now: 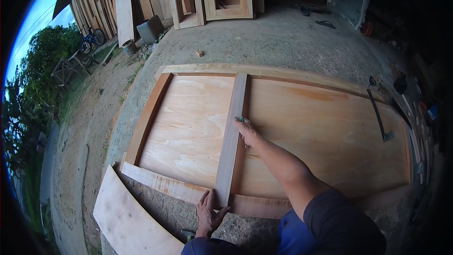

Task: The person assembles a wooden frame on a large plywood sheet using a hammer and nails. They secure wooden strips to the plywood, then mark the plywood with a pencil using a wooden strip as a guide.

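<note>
A wooden frame panel point(160, 186) lies flat on the concrete, with thin plywood point(188, 123) inside its border. Across it runs a greyish-brown plank point(230, 146), from the far rail to the near one. My right hand point(246, 131) is closed around a slim green pencil point(242, 119) at the plank's right edge, about midway along. Most of the pencil is hidden by the fingers. My left hand point(210, 213) touches the plank's near end, fingers and thumb spread around its lower left corner and over the near rail.
A dark try square point(380, 118) lies on the panel's right part. A loose plywood sheet point(132, 212) is at the near left. A tool point(188, 232) lies partly hidden by my left knee. A small wood block point(199, 53) and upright wooden frames point(229, 16) stand beyond.
</note>
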A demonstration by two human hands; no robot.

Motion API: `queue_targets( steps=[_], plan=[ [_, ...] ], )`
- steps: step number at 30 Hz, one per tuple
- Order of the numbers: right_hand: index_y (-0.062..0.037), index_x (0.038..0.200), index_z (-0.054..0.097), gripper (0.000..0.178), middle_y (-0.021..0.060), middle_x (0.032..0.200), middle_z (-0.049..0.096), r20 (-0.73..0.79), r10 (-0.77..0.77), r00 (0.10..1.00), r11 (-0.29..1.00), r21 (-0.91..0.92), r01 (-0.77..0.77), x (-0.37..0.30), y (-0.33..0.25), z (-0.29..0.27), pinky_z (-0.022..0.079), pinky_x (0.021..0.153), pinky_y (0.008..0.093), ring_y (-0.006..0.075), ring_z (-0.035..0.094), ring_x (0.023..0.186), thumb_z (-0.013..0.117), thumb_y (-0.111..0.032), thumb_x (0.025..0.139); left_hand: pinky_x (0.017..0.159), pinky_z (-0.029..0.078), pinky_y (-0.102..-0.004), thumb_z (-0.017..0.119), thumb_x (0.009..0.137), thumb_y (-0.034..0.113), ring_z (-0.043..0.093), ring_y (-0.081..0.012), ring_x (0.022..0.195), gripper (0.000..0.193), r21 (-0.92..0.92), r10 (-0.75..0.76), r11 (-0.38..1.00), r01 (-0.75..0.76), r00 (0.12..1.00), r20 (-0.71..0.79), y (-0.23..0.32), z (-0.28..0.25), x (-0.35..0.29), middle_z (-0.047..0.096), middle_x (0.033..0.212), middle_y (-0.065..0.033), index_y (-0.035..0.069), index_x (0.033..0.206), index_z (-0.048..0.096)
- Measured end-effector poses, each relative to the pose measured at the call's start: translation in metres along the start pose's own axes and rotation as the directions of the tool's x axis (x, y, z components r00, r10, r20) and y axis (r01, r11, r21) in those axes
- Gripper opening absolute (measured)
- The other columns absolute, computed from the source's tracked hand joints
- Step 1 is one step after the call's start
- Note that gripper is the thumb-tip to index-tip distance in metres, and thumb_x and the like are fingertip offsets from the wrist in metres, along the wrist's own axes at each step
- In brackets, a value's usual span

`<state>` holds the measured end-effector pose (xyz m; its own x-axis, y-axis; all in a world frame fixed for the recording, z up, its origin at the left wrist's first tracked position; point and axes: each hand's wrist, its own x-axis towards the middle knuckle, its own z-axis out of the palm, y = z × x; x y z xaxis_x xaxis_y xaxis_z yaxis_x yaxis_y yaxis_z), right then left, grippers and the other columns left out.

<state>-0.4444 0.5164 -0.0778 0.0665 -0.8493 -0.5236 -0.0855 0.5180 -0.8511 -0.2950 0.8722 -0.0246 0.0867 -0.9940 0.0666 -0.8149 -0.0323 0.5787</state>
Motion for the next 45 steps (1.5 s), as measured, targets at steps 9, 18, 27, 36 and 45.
queue_targets(
  steps=[9, 18, 27, 36, 45],
  plan=[
    [-0.0161, 0.122, 0.05, 0.054, 0.0057, 0.096, 0.055, 0.048, -0.001, 0.999, 0.999, -0.034, 0.003, -0.003, 0.004, -0.003, 0.04, 0.06, 0.0343, 0.0149, 0.049, 0.077, 0.061, -0.059, 0.091, 0.114, 0.034, -0.0478, 0.083, 0.076, 0.038, 0.041, -0.038, 0.141, 0.094, -0.084, 0.009, 0.996, -0.011, 1.0, -0.024, -0.01, 0.003, -0.006, 0.049, 0.147, -0.024, -0.004, 0.148, 0.04],
    [-0.0145, 0.118, 0.052, 0.053, 0.0068, 0.106, 0.058, 0.042, -0.012, 0.999, 1.0, 0.009, 0.012, 0.001, 0.006, -0.005, 0.043, 0.068, 0.0376, 0.0184, 0.053, 0.09, 0.064, -0.057, 0.089, 0.114, 0.034, -0.0485, 0.083, 0.077, 0.038, 0.042, -0.0394, 0.141, 0.093, -0.066, 0.023, 0.998, -0.023, 1.0, -0.013, -0.008, 0.004, -0.005, 0.049, 0.146, -0.0256, -0.005, 0.147, 0.04],
    [-0.0147, 0.13, 0.045, 0.063, 0.0078, 0.112, 0.053, 0.026, 0.004, 1.0, 1.0, 0.025, -0.004, 0.017, 0.007, -0.018, 0.04, 0.068, 0.0358, 0.0168, 0.049, 0.091, 0.064, -0.058, 0.088, 0.121, 0.022, -0.0505, 0.085, 0.076, 0.034, 0.031, -0.0372, 0.147, 0.101, -0.123, -0.008, 0.992, 0.013, 0.999, 0.039, 0.0, 0.005, 0.003, 0.041, 0.153, -0.0227, 0.0, 0.153, 0.03],
    [-0.0142, 0.126, 0.042, 0.061, 0.0075, 0.107, 0.053, -0.007, 0.033, 0.999, 0.999, -0.032, -0.033, 0.007, -0.005, 0.005, 0.039, 0.063, 0.032, 0.0139, 0.046, 0.08, 0.061, -0.06, 0.09, 0.122, 0.019, -0.0547, 0.085, 0.075, 0.024, 0.044, -0.0336, 0.14, 0.091, -0.178, -0.089, 0.981, 0.078, 0.994, -0.057, -0.021, 0.011, -0.014, 0.048, 0.149, -0.0183, 0.002, 0.149, 0.038],
    [-0.0146, 0.11, 0.052, 0.04, -0.0024, 0.077, 0.043, -0.017, 0.035, 0.999, 0.998, 0.055, -0.034, -0.004, -0.017, 0.021, 0.032, 0.047, 0.0251, 0.0081, 0.04, 0.062, 0.062, -0.051, 0.096, 0.121, 0.024, -0.0532, 0.083, 0.077, 0.017, 0.05, -0.0349, 0.134, 0.085, -0.142, -0.192, 0.975, 0.171, 0.97, -0.146, -0.022, -0.009, -0.016, 0.052, 0.147, -0.016, 0.004, 0.149, 0.039]
  ],
)
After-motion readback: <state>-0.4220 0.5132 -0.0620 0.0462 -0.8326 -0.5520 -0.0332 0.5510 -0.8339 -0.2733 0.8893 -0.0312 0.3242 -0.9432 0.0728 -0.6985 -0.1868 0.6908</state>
